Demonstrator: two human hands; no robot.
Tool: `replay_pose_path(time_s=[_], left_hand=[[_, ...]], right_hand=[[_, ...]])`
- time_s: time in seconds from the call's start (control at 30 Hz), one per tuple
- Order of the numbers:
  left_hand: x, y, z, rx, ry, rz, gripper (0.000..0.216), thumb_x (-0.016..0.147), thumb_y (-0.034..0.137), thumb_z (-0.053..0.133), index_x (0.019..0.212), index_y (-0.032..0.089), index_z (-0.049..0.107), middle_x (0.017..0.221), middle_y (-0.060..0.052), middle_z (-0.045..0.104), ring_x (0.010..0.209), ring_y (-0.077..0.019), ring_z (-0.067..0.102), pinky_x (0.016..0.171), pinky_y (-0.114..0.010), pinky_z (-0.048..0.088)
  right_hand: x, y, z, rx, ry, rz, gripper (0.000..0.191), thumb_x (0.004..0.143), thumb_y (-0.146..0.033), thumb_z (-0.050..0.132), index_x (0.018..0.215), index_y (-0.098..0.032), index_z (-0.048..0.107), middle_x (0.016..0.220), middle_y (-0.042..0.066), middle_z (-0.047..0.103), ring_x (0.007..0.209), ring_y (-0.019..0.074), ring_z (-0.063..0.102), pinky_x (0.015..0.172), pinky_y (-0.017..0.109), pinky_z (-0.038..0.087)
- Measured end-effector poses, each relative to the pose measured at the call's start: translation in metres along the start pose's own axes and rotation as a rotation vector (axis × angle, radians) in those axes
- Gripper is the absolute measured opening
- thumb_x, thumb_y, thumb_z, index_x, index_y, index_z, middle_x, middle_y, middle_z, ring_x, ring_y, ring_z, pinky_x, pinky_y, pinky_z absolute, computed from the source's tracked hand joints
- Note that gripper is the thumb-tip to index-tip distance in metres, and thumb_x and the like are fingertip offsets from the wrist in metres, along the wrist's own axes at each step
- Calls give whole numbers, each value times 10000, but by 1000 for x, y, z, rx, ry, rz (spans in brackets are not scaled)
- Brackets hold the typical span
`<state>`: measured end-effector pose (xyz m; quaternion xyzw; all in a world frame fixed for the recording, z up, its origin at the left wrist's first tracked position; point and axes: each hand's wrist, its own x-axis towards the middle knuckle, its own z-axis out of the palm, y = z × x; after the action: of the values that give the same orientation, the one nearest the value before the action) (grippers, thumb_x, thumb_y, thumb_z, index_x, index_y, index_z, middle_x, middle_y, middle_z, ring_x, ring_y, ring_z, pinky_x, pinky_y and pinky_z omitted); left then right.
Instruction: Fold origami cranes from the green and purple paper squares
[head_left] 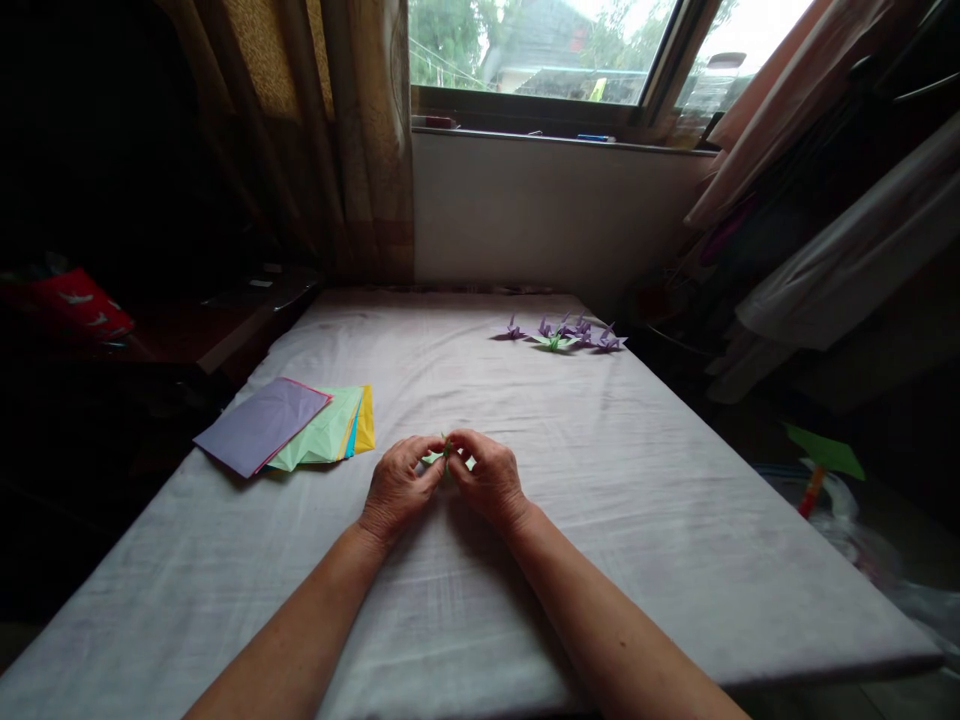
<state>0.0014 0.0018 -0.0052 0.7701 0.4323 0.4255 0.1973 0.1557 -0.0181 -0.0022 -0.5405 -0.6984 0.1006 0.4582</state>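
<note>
Near the middle of the cloth-covered table, my left hand (403, 482) and my right hand (486, 476) meet, both pinching a small folded light green paper crane (448, 452). Fingers cover most of it, so only bits of green wing and a thin tip show between the fingertips. At the far right of the table stand several purple paper cranes (580, 328), with one light green paper crane (553, 342) in front of them. Left of my hands lies a fanned pile of paper sheets: purple (264, 425) on top, then light green (324, 430), blue and yellow (365, 420).
A white cloth (637, 560) covers the table. Beyond its far edge are a wall, a window (540, 50) and a brown curtain (367, 150). Dark furniture with a red item (82, 305) stands at left. Hanging clothes (847, 240) and plastic bags (862, 530) are at right.
</note>
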Motion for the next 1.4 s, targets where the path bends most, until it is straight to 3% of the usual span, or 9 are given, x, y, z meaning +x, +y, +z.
replay_pose_path(time_s=[0.27,0.8,1.03,1.2,1.4], left_hand=[[2,4,0,-53,-44,-159,145,813,255,585,876,216,710,841,-6,745,680,-134,658,650,-219,517],[4,3,-4,-28,-78,-206,256,853,360,516,852,224,732,831,-2,766,757,-163,696,691,-229,506],[4,3,-4,-30,-72,-193,249,858,381,534,848,223,725,821,-1,766,748,-167,697,682,-237,510],[4,3,-3,-22,-65,-195,224,856,345,543,856,219,728,817,-2,766,724,-159,694,662,-231,510],[2,4,-2,-27,-62,-185,219,851,332,548,855,219,735,847,-13,767,761,-167,703,706,-244,525]], right_hand=[[0,6,0,-67,33,-111,125,846,-156,540,836,-231,639,815,17,687,707,140,641,679,225,474],[-2,4,-7,-204,-10,-269,166,889,-166,528,901,-229,681,902,48,702,810,169,629,728,244,476],[-2,2,-9,-149,-88,-199,190,852,-130,526,906,-230,679,908,50,719,839,177,650,770,260,490],[-3,-1,-6,-8,-32,-41,141,856,-246,555,945,-220,661,842,25,727,684,144,654,692,244,488],[-3,-1,-4,-40,-69,118,161,841,-306,565,763,-233,685,706,-12,714,590,136,628,613,237,435]])
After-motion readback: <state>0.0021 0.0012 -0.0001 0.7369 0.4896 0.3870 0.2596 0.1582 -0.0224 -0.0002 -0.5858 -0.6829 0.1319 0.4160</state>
